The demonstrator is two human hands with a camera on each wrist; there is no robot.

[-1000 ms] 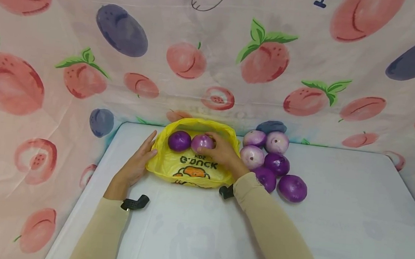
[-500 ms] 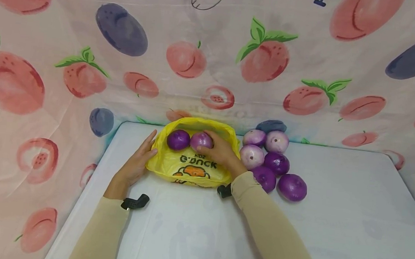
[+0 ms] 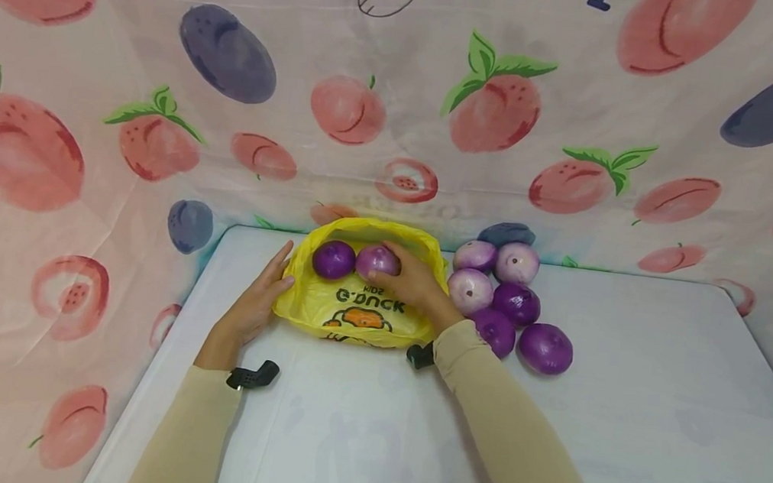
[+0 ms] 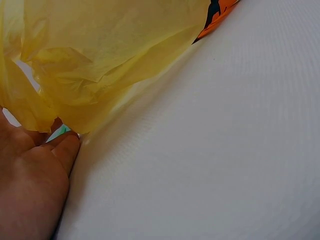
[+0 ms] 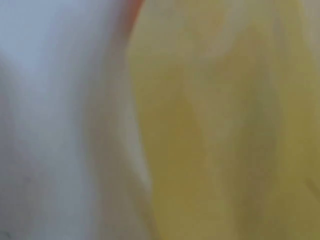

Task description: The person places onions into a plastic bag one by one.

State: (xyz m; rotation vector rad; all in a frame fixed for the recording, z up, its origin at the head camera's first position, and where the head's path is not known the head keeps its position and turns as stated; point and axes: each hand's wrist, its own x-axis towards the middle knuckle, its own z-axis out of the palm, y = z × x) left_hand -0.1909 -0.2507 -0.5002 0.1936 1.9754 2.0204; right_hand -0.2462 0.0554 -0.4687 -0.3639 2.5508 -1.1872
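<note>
A yellow plastic bag (image 3: 308, 307) with printed letters lies with its mouth spread wide in the head view. Inside it, my right hand (image 3: 419, 283) grips a light purple onion (image 3: 374, 260), thumb in front and fingers over the far side. A darker purple onion (image 3: 333, 260) sits just left of that one in the bag. My left hand (image 3: 253, 303) rests against the bag's left side, its fingers extended along the outside. The left wrist view shows the fingers (image 4: 64, 152) at the crinkled bag edge (image 4: 85, 110). Blurred yellow plastic (image 5: 215, 125) fills much of the right wrist view.
Right of the bag stands a cluster of several onions (image 3: 516, 305), pale and dark purple, close to my right forearm. A single dark onion (image 3: 546, 349) is nearest the front. The white table (image 3: 654, 418) meets a fruit-printed cloth (image 3: 411, 121) at the back.
Both hands, the bag and the onions hold nearly the same places. Only a very slight shift of the whole head view shows.
</note>
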